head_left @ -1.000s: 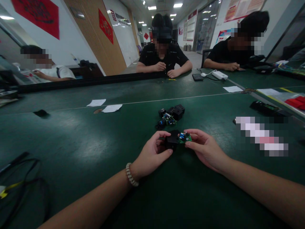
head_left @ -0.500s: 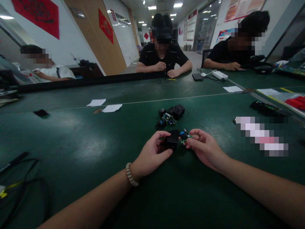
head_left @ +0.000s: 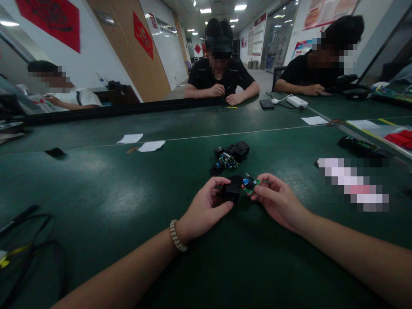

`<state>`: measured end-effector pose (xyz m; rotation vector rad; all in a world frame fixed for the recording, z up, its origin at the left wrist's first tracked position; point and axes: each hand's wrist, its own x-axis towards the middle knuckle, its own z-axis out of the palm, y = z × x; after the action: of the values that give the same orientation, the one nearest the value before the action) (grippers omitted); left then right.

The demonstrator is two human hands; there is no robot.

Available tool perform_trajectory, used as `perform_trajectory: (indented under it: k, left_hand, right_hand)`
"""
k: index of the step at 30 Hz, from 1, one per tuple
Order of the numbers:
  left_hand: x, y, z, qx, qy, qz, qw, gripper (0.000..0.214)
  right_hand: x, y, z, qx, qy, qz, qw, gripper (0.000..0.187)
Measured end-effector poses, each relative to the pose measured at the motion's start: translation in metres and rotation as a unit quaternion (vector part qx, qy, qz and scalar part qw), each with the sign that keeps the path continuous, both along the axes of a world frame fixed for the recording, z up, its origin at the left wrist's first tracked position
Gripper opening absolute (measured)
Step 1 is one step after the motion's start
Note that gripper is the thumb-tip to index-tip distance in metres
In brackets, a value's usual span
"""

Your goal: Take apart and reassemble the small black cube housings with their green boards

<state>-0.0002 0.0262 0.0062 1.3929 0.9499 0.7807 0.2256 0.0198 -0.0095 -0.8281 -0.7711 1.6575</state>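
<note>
Gripping a black housing (head_left: 231,191) between thumb and fingers, the left hand (head_left: 202,210) is holding it over the green surface (head_left: 128,236), front and centre. The right hand (head_left: 279,197) is pinching a small green circuit board (head_left: 250,185) by its right edge, just beside the housing; can't tell if the two are touching.

Housing is looking boxy, plain dark faces, flat part showing along the top. Board is sitting tilted, carrying blue components, a dark rounded part and a few pale bits; finer detail is blurring out.

Just beyond the hands, more black housings (head_left: 240,151) and loose boards (head_left: 228,160) are lying in a cluster on the surface.

Writing: faint marks are showing on the white slip (head_left: 151,146), unreadable. Dark lettering (head_left: 167,28) is running along the white wall at back, too small to make out. Red poster (head_left: 53,21), upper left, is carrying a dark design, can't read it. Markings on the held parts are staying below readable size.
</note>
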Motion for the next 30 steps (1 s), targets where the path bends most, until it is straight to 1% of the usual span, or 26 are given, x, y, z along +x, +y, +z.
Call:
perform_trajectory:
  k: [7, 17, 23, 30]
  left_hand:
    - [-0.0002, 0.0005, -0.0004, 0.003, 0.007, 0.006, 1.0, 0.049]
    - [-0.0011, 0.0004, -0.0032, 0.012, 0.011, 0.006, 1.0, 0.049]
    - [-0.0007, -0.0002, -0.001, 0.008, 0.012, 0.003, 1.0, 0.048]
    - [-0.0017, 0.0002, -0.0024, 0.009, 0.006, 0.001, 1.0, 0.048]
  right_hand:
    - [0.0008, -0.0002, 0.0006, 0.002, 0.022, 0.019, 1.0, 0.026]
    - [0.0019, 0.0009, -0.0003, -0.001, 0.019, 0.035, 0.999, 0.018]
    - [0.0013, 0.0013, 0.0015, -0.019, 0.019, 0.031, 0.999, 0.023]
    - [0.0032, 0.0022, -0.0012, -0.011, 0.015, 0.038, 0.999, 0.026]
